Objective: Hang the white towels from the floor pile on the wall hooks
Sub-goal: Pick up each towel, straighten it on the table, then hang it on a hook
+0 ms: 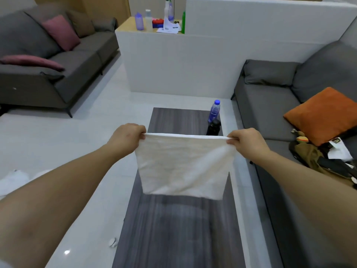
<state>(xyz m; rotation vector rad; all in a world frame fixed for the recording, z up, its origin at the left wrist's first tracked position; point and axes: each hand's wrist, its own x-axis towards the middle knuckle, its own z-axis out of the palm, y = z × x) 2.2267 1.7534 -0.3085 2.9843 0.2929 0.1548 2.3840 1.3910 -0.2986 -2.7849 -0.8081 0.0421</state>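
Living room: grey sofas, coffee table

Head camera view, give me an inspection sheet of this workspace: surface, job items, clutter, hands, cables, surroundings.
Surface: dark wood-grain table on a pale glossy floor.
Job's things: one white towel held stretched above the table; more white cloth on the floor at left; no wall hooks in view.
Clutter: blue-capped bottle and a black bottle at the table's far end; bag and papers on the right sofa.
Hands: left hand and right hand each pinch a top corner.
Cables: nothing seen.
Surroundings: grey sofas, pink cushions, orange cushion, white partition.
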